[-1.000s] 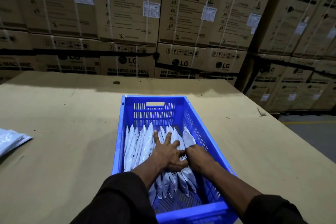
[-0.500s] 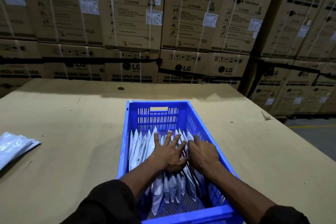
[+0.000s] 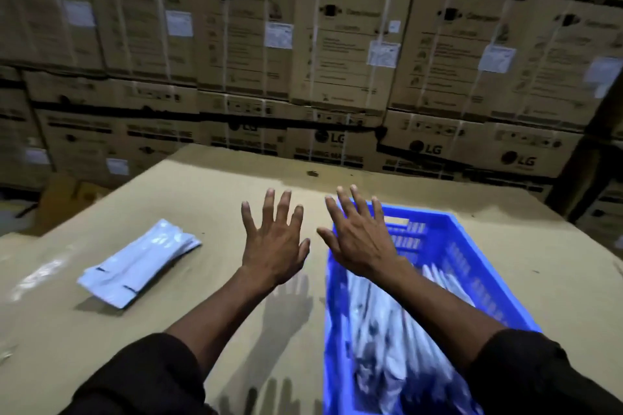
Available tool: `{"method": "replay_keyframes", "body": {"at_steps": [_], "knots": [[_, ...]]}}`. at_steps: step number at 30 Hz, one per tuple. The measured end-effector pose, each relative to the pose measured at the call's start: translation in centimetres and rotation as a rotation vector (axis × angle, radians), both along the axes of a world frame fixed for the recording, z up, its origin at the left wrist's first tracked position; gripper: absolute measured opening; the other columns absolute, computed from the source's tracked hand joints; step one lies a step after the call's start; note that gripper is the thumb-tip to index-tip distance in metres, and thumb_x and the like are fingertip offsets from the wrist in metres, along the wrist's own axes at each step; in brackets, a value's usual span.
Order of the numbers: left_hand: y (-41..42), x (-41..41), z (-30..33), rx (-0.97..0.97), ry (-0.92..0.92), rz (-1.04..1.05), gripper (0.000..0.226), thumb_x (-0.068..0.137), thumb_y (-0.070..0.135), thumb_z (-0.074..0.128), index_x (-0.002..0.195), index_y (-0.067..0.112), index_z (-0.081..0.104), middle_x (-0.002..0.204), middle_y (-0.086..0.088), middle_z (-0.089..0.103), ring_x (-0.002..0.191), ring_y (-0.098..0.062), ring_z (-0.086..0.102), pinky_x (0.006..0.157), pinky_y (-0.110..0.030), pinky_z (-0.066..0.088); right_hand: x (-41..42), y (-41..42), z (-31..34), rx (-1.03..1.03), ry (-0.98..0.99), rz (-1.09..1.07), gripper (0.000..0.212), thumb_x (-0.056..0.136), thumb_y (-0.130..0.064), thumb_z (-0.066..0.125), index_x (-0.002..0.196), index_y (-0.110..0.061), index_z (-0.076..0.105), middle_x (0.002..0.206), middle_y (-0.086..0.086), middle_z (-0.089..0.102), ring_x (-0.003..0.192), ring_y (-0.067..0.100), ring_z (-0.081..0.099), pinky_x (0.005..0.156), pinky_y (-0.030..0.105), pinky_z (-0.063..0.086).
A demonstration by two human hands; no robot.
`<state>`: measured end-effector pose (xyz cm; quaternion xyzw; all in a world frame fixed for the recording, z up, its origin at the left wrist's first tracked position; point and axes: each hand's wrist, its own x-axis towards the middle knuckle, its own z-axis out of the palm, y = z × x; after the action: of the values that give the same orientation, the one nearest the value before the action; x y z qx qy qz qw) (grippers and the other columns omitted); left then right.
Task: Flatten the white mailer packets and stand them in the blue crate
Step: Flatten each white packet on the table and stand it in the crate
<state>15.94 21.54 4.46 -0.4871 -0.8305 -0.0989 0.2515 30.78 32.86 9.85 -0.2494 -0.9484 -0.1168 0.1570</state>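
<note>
Two hands: both are raised above the brown cardboard-covered table [image 3: 505, 256], fingers spread and straight, nothing grasped in either.
Left hand [image 3: 273, 242]: released; it is held over bare table, between the loose stack and the crate.
Right hand [image 3: 360, 239]: released; it is held over the far-left corner of the crate.
Blue slatted plastic crate [image 3: 485, 266]: it is found at 4 o'clock in the head view; white mailer packets [image 3: 394, 340] are stood on edge inside it in a row, blurred.
Loose stack of flat white mailer packets [image 3: 138, 263]: it is laid on the table at 9 o'clock, well apart from both hands and from the crate.
Key relation: the loose stack is placed toward 9 o'clock from the left hand, which is judged the nearer hand; the stack's long axis is run from 7 o'clock to 1 o'clock.
Step judged: a reach to the stack is expected, the crate being only partly filled.
Handling judged: the thin film packets are likely to slide over one another when pressed flat.
Writing: "LG" and "WASHING MACHINE" are read on the stacked brown cartons [image 3: 340, 44] at 12 o'clock; the white stickers on them cannot be read.
</note>
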Motion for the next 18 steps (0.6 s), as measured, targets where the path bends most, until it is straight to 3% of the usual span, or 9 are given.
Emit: {"method": "replay_keyframes", "body": {"at_steps": [3, 6, 11, 18], "knots": [[-5.3, -5.5, -1.4, -0.01, -0.047, 0.103, 0.069, 0.082, 0.053, 0.07, 0.139, 0.016, 0.059, 0.16, -0.015, 0.039, 0.152, -0.042, 0.026, 0.113, -0.075, 0.013, -6.4, -3.6, 0.3, -0.056, -0.032, 0.095, 0.077, 0.095, -0.063, 0.008, 0.156, -0.019, 0.022, 0.165, 0.01, 0.019, 0.153, 0.032, 0.009, 0.117, 0.061, 0.013], [-10.9, -11.0, -3.9, -0.051, -0.102, 0.206, 0.069, 0.078, 0.051, 0.077, 0.135, 0.014, 0.064, 0.156, -0.016, 0.045, 0.149, -0.042, 0.033, 0.11, -0.074, 0.015, -12.9, -7.8, -0.4, -0.114, -0.076, 0.176, 0.071, 0.1, -0.062, 0.015, 0.158, -0.02, 0.016, 0.166, 0.008, 0.015, 0.153, 0.031, 0.005, 0.118, 0.06, 0.01], [-18.7, -18.0, -8.6, -0.148, -0.21, 0.332, 0.072, 0.071, 0.046, 0.084, 0.131, 0.011, 0.066, 0.152, -0.018, 0.049, 0.143, -0.044, 0.041, 0.104, -0.075, 0.022, -21.1, -15.0, -5.1, -0.218, -0.099, 0.245, 0.092, 0.092, -0.069, -0.011, 0.156, -0.017, 0.029, 0.162, 0.01, 0.029, 0.151, 0.034, 0.019, 0.114, 0.063, 0.021], [-23.7, -23.7, -14.0, -0.235, -0.328, 0.328, 0.085, 0.063, 0.052, 0.087, 0.132, 0.008, 0.065, 0.148, -0.023, 0.049, 0.135, -0.047, 0.045, 0.099, -0.076, 0.028, -26.1, -19.9, -12.3, -0.303, -0.209, 0.28, 0.08, 0.094, -0.062, 0.006, 0.155, -0.016, 0.03, 0.162, 0.008, 0.029, 0.15, 0.033, 0.022, 0.112, 0.063, 0.023]]}}
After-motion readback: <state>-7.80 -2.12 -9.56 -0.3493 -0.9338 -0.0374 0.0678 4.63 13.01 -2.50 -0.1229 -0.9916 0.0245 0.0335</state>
